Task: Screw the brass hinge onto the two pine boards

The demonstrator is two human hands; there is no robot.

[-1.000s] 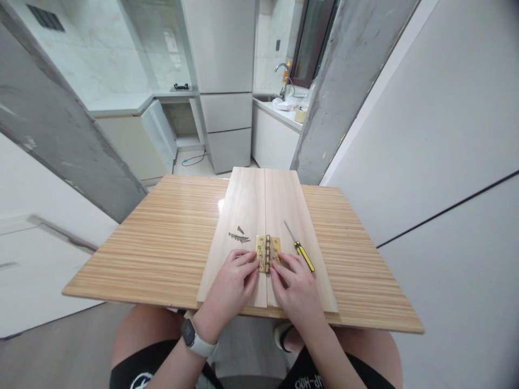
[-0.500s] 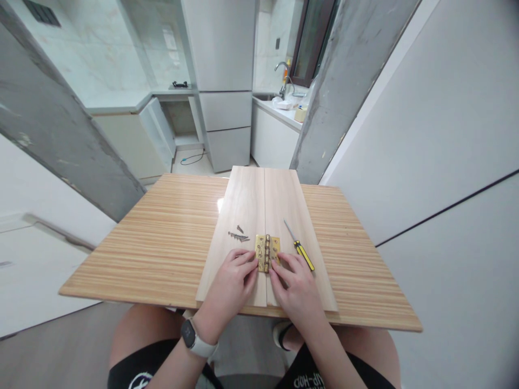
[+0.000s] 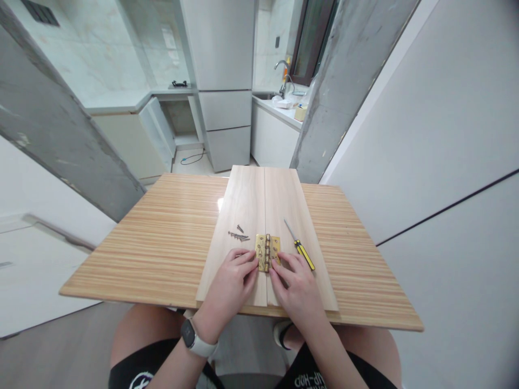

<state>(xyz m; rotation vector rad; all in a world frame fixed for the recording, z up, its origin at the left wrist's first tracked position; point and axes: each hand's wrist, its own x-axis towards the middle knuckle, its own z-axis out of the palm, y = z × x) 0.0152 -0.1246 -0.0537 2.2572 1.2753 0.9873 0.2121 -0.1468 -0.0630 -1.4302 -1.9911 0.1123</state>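
A brass hinge [image 3: 267,251] lies opened flat, its knuckle along the seam between two pale wooden boards [image 3: 265,200]. My left hand [image 3: 233,278] grips the hinge's left leaf at its lower edge with thumb and fingers. On the opposite leaf, the thumb and fingers of my right hand [image 3: 294,281] hold the lower right edge. Several screws [image 3: 238,235] lie loose on the left board, just beyond my left fingers. A yellow and black screwdriver [image 3: 302,251] rests on the right board beside my right hand, its tip pointing away from me.
The boards lie on a wood-grain table [image 3: 170,243], whose front edge is over my knees. Behind it stand a tall refrigerator [image 3: 225,108] and a counter with a sink and faucet [image 3: 280,70]. Bare grey wall edges flank the table on both sides.
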